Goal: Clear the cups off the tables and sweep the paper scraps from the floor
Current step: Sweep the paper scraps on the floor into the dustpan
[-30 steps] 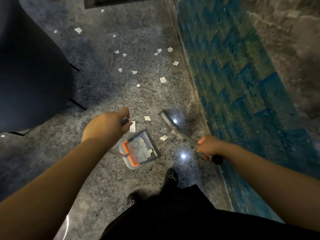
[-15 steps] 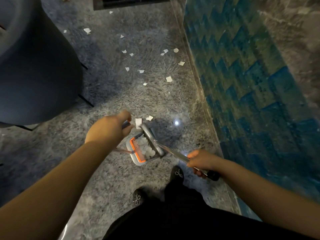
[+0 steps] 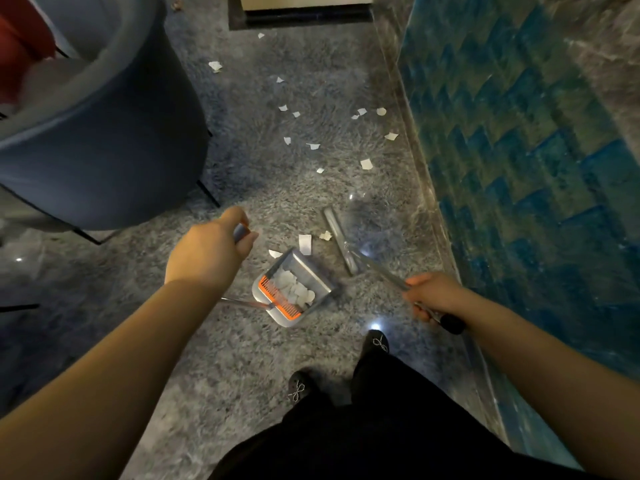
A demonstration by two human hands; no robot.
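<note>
Head view showed left hand point(image 3: 207, 252) gripping dustpan point(image 3: 294, 292), half full; right hand point(image 3: 434, 296) gripping broom point(image 3: 341, 242); many scraps point(image 3: 366, 164) remained.

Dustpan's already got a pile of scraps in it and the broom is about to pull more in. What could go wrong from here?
1. The dustpan is tilted with loose paper inside; a hard stroke could knock scraps back out.
2. The rectangular scrap and the small scrap lie at the pan's lip; the broom head may push them under or past it.
3. Scraps by the wall base are easy to miss.
</note>
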